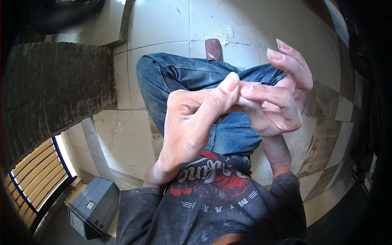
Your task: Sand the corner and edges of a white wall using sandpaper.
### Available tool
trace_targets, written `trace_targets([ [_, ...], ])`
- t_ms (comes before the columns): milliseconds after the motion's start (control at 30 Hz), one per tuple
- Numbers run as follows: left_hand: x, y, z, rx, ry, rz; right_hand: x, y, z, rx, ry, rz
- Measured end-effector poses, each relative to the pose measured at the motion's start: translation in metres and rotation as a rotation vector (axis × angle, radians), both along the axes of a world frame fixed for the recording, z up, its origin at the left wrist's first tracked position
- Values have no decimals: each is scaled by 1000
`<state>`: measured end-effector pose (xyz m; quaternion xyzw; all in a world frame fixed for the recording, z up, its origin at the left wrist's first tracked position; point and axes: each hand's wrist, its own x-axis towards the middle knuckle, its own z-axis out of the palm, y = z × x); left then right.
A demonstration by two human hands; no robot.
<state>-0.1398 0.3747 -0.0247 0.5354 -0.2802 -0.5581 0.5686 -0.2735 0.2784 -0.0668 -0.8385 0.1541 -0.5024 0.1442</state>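
Note:
My left hand and my right hand meet fingertip to fingertip above my lap, both coated in pale dust. The left one is closed, its thumb pressed toward the curled fingers. On the right, thumb and index finger pinch together where the hands touch, while the other fingers point up and away. Whatever lies between the fingertips, if anything, is too small or hidden to name. Beyond my crossed legs in blue jeans, a dark maroon block-like piece with white dust on it rests on the tiles.
Light floor tiles carry white powder smears near the maroon piece. A dark, rough-surfaced slab fills the left side. At lower left are a grey-blue box-shaped thing and a slatted window or grille.

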Motion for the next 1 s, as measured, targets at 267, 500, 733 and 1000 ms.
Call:
trace_targets([
  [267, -4, 1, -5, -88, 210, 50, -3, 4, 3, -87, 40, -73],
  [500, -3, 2, -8, -159, 263, -3, -7, 6, 4, -101, 34, -94],
  [733, 2, 3, -8, -140, 228, -48, 1, 6, 5, 9, 25, -83],
  [1000, -1, 3, -9, -120, 289, -21, -1, 2, 3, -56, 57, -6],
])
